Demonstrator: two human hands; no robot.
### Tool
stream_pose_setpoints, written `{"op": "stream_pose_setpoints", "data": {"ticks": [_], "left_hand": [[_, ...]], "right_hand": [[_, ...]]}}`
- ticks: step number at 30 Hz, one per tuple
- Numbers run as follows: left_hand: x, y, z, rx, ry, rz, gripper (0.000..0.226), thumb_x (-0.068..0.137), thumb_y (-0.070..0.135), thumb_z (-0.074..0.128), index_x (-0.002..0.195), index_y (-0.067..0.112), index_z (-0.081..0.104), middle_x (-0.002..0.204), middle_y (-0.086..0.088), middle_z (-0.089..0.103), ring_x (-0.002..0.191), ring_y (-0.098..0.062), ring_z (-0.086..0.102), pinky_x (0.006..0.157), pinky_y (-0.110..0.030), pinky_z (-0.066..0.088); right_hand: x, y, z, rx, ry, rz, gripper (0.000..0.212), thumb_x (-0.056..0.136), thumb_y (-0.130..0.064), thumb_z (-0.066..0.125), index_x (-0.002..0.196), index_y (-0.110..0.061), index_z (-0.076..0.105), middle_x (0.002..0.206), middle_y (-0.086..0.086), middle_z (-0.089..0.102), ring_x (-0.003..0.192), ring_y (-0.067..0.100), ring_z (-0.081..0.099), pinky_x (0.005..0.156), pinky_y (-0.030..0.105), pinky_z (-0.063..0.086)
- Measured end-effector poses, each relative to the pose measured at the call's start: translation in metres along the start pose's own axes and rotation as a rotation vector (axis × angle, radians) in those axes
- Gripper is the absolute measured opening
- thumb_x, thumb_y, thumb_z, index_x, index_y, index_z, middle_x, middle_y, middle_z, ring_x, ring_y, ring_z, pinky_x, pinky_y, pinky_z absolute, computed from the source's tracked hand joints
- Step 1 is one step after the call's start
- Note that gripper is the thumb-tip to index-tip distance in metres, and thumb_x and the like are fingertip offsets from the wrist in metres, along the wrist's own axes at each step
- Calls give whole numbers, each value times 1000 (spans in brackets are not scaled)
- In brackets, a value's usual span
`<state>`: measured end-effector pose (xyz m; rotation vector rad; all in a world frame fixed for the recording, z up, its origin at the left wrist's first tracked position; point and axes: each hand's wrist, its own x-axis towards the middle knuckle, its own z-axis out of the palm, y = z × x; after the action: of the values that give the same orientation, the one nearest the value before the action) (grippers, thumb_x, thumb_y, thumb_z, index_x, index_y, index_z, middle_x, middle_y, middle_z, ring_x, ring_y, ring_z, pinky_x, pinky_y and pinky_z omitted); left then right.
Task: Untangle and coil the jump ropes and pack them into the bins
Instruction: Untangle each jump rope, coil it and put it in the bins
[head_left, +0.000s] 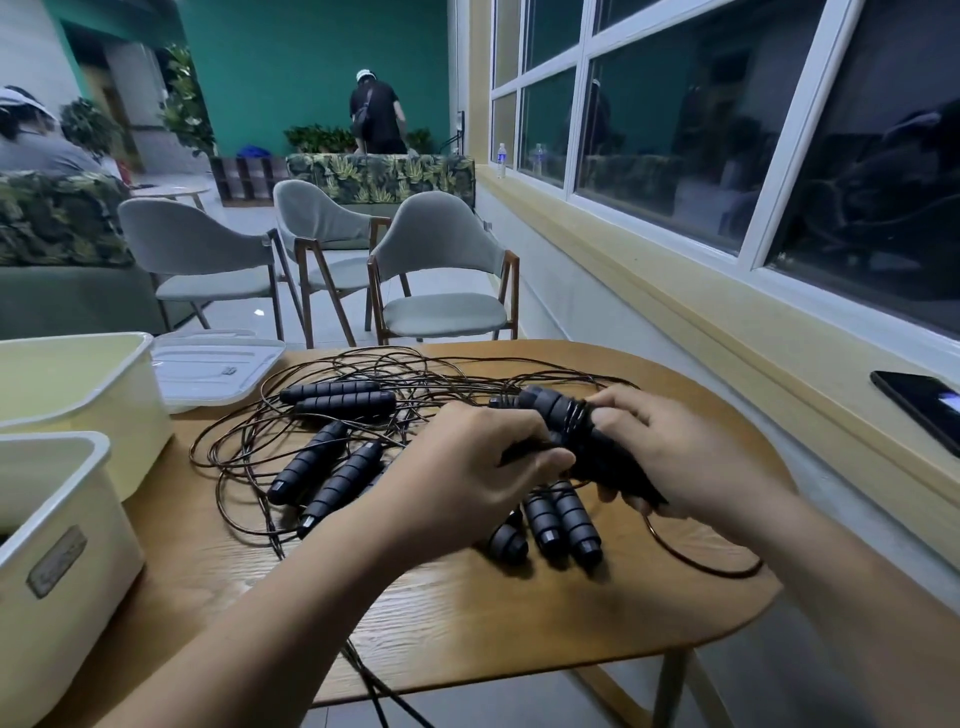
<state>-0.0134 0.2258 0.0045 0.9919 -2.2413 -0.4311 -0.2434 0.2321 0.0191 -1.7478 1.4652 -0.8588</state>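
A tangle of thin dark jump rope cords (322, 395) covers the wooden table (467, 613), with several black ribbed handles (332, 478) lying among them. My right hand (670, 457) grips a pair of black handles (566, 421) held together above the table. My left hand (467, 467) pinches a dark cord right beside those handles. Three more handles (561, 525) lie under my hands. Two cream bins stand at the left, one near (62, 566) and one farther back (98, 379).
A clear bin lid (213, 369) lies behind the far bin. One cord loop hangs over the table's front edge (374, 686). A black phone (919, 405) rests on the window sill at right. Grey chairs (441, 275) stand beyond the table, and people are far back.
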Motion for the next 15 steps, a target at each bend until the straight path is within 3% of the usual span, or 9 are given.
{"op": "stream_pose_setpoints", "data": {"ticks": [5,10,13,15], "left_hand": [[1,-1,-5,-42,104,-43,20,94,41,77,87,23,75,67,7,68,63,-10,63,60,-32,52],[1,-3,-8,-95,126,-58,28,83,49,84,83,22,75,69,3,69,66,-15,65,59,-38,53],[0,-4,-10,-171,85,-34,38,78,54,85,80,19,73,69,0,69,66,-19,64,55,-36,52],[-1,-2,-12,-229,30,-44,38,79,47,88,77,14,71,66,1,65,61,-17,56,53,-31,42]], "right_hand": [[-8,-6,7,-86,-207,15,19,110,-41,48,113,-42,67,75,-1,76,55,19,66,47,28,41],[-16,-16,2,-60,-404,40,22,113,-39,45,111,-45,66,84,12,79,61,24,64,56,36,39],[-19,-20,-3,14,-567,58,28,113,-35,42,127,-38,66,88,17,79,60,27,62,52,33,40],[-18,-20,-7,75,-636,67,34,114,-30,39,136,-36,65,86,18,78,59,27,60,49,32,38]]}}
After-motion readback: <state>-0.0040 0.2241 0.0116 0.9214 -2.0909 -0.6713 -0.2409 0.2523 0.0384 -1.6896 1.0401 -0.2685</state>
